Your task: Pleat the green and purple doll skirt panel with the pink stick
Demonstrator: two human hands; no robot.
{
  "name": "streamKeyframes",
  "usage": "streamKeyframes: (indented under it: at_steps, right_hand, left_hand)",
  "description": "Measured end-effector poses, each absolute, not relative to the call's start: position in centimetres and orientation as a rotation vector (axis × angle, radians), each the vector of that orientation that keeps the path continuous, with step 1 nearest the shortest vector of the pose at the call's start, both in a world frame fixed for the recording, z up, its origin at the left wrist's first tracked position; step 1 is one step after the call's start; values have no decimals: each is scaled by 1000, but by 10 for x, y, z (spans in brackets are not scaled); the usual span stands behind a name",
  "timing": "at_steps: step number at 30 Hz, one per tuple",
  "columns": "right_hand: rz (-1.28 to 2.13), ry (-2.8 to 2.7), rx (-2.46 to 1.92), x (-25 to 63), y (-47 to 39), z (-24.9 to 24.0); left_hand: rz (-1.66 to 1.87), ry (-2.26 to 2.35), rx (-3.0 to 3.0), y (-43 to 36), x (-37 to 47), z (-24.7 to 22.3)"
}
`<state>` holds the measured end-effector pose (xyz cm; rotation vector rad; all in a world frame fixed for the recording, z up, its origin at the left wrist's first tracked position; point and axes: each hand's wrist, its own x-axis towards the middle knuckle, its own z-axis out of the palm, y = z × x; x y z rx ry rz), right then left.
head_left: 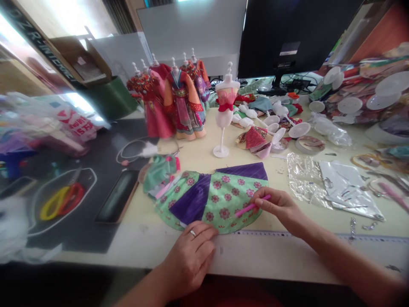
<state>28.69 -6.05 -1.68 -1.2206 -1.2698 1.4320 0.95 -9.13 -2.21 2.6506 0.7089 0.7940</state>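
A small fan-shaped skirt piece [227,194] lies spread on the table, green with pink flowers and dark purple panels. My left hand [194,251], with a ring on one finger, rests on its lower edge beside the purple panel [191,199]. Those fingers lie loosely bent over the hem; the thumb is hidden. Closed in a pinch, my right hand [277,207] holds a slim pink pen-like stick [249,209]. Its pale tip points down-left, close over the flowered cloth. Tiny gold-red marks run along the hem near it. A ruler [281,234] lies along the cloth's lower edge.
Dressed doll stands [182,102] and a white mannequin [225,115] stand behind the cloth. Scissors [60,202] and a phone [117,196] lie left. Fabric scraps [255,140], clear bags [306,179] and a silver chain [352,228] lie right. A monitor [297,38] stands behind.
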Motion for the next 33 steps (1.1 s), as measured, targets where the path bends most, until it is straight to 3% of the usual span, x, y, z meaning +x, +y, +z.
streamKeyframes:
  at_steps: [7,17,33]
  right_hand:
    - [1303,-1393,-1268,279,-85,-26]
    - [798,-1895,-1118,272,-93,-29]
    - [757,-2020,-1002,268,-91,-28]
  left_hand:
    - [818,761,2713,-105,24,-31]
    - [926,815,2654,-107,22,-38]
    - [894,844,2639,-104,23,-34]
